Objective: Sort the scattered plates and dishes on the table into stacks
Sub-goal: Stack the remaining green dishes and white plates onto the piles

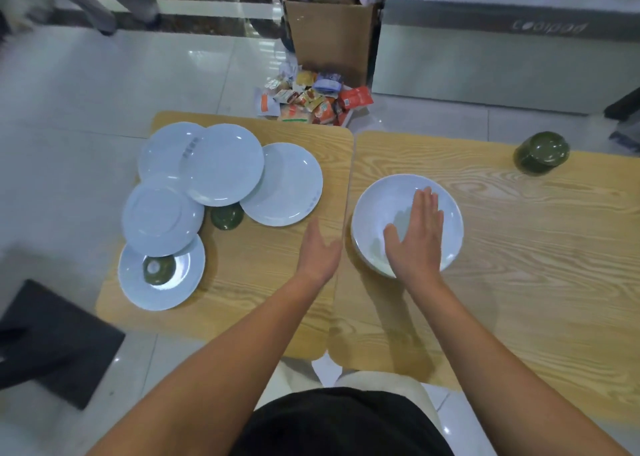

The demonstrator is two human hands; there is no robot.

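Several white plates (221,164) lie overlapping on the left wooden table (263,282). A small green bowl (227,216) sits upside down between them, and another green bowl (157,270) rests on the nearest plate (187,289). A short stack of white plates (388,199) stands on the right table (519,247). My right hand (415,234) lies flat on top of that stack, fingers straight. My left hand (317,251) hovers open beside the stack's left edge, holding nothing. A stack of green bowls (540,152) stands upside down at the far right.
The two tables meet at a narrow seam (346,230). Behind them on the tiled floor are snack packets (311,102) and a cardboard box (329,36). A dark mat (52,341) lies at the left, and a grey counter (502,60) stands at the back right.
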